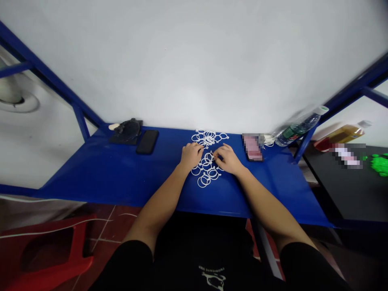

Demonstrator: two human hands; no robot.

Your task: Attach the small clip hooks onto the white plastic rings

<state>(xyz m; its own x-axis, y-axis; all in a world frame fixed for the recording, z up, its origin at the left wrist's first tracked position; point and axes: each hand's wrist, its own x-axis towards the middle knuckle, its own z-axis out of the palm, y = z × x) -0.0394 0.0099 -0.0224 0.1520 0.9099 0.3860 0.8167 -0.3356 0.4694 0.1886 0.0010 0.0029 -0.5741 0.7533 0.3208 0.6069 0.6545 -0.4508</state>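
White plastic rings (207, 174) between left hand (190, 156), right hand (228, 159) (both touching)

Your left hand (190, 157) and right hand (228, 159) sit close together at 12 o'clock on the blue desk (91, 173), both reaching into a heap of white plastic rings (206, 171). You can't tell which rings they grip. A second cluster of rings (208, 138) lies just beyond them, near the wall.

At 11 o'clock, a black phone (147, 142) lies just beside a dark pouch (127, 131). At 1 o'clock are a blurred phone (252, 147), a white cable (268, 140) and a tilted water bottle (298, 131).

Further out at 2 o'clock, a yellow bottle (342, 135) stands beyond a black table (333, 194). A red stool (45, 252) sits at 8 o'clock.
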